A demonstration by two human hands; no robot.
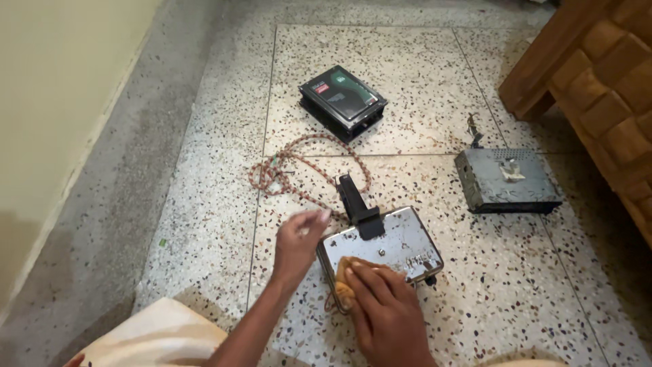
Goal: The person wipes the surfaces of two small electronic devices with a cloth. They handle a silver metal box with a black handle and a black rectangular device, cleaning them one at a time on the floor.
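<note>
Right hand (384, 306) is pressing an orange cloth (345, 280) flat on the metal toaster (380, 248) on the floor; left hand (299, 238) is loose at its edge, holding nothing. Top looks partly shiny, still specks near the handle (356, 200). Cord (292, 170), black box (343, 102) and grey unit (506, 180) sit further out.

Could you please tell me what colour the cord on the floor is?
Red-and-tan braided cord; head view.

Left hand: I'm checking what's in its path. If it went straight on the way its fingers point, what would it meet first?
The left hand points up-right; first in line is probably the black handle of the metal appliance, though depth is unclear.
</note>
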